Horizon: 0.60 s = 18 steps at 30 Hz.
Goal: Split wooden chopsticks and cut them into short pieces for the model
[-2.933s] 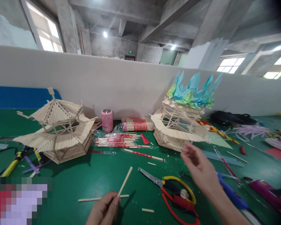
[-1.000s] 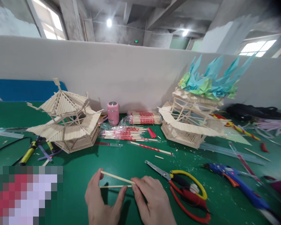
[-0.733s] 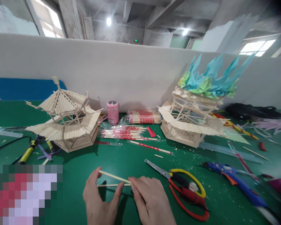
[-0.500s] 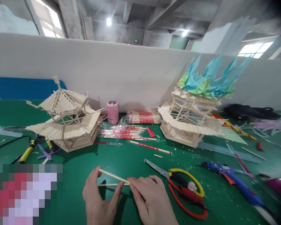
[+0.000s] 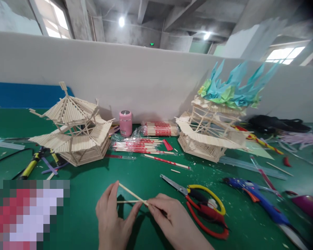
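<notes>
Two thin wooden chopsticks meet at an angle in front of me. My right hand (image 5: 169, 215) pinches the slanting chopstick (image 5: 131, 193) at its near end, between thumb and fingers. At that stick's far tip are the fingers of my left hand (image 5: 117, 213), whose thumb presses close to where the sticks meet. The second chopstick (image 5: 126, 201) runs level behind the left thumb; its right end is partly hidden by the hands. Just right of my right hand lie scissors (image 5: 206, 208) with red and yellow handles, their blades pointing away to the left.
Stick-built pavilions stand at left (image 5: 75, 139) and right (image 5: 206, 142), the right one topped with blue paper (image 5: 234, 83). Between them are wrapped chopsticks (image 5: 135, 145) and a pink flask (image 5: 125, 123). A blue glue gun (image 5: 258, 198) lies at right, yellow-handled pliers (image 5: 32, 165) at left.
Both hands have shifted slightly right with the chopsticks. The slanting chopstick is tilted more steeply, and my right hand has turned so its thumb and fingertips show at the stick's end.
</notes>
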Each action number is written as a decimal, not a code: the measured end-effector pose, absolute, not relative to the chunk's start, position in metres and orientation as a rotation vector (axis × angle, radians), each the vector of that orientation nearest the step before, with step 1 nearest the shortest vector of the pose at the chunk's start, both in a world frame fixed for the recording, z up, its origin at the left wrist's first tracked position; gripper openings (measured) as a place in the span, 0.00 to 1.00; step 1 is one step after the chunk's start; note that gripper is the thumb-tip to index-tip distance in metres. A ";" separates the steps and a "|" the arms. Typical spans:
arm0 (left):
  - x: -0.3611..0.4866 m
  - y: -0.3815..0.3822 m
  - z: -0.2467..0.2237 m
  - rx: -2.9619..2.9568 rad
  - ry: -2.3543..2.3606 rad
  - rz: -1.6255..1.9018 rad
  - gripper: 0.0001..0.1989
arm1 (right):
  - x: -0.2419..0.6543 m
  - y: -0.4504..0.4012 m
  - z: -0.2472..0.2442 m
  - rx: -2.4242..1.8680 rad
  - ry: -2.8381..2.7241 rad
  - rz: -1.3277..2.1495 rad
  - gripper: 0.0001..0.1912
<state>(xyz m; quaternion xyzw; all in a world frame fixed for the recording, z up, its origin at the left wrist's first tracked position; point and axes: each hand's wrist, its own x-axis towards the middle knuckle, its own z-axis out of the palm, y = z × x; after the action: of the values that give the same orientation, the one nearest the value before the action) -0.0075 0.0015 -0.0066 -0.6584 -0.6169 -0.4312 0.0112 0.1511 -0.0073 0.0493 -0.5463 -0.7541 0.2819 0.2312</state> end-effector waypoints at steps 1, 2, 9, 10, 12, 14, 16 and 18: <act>-0.007 0.002 -0.006 -2.050 -1.933 -1.340 0.30 | 0.151 -0.007 0.050 -1.504 -2.070 0.787 0.14; -0.007 0.002 -0.006 -2.043 -1.943 -1.338 0.30 | 0.151 -0.006 0.051 -1.504 -2.073 0.797 0.14; -0.009 0.003 -0.008 -2.030 -2.044 -1.331 0.32 | 0.148 -0.005 0.056 -1.505 -2.113 0.755 0.13; -0.010 0.003 -0.008 -2.025 -2.048 -1.332 0.32 | 0.148 -0.005 0.056 -1.500 -2.116 0.748 0.13; -0.010 0.003 -0.008 -2.018 -2.050 -1.334 0.31 | 0.147 -0.005 0.055 -1.482 -2.119 0.738 0.13; -0.010 0.004 -0.008 -2.006 -2.040 -1.340 0.31 | 0.146 -0.005 0.054 -1.462 -2.116 0.731 0.14; -0.010 0.004 -0.009 -1.994 -2.017 -1.348 0.31 | 0.147 -0.005 0.054 -1.448 -2.116 0.724 0.14; -0.010 0.005 -0.010 -1.966 -2.003 -1.354 0.31 | 0.147 -0.004 0.053 -1.441 -2.130 0.717 0.14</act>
<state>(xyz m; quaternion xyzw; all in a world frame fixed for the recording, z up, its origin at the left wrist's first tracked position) -0.0101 0.0046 -0.0098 -0.6310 -0.6427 -0.4344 0.0128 0.1474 -0.0044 0.0530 -0.5247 -0.7758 0.2612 0.2338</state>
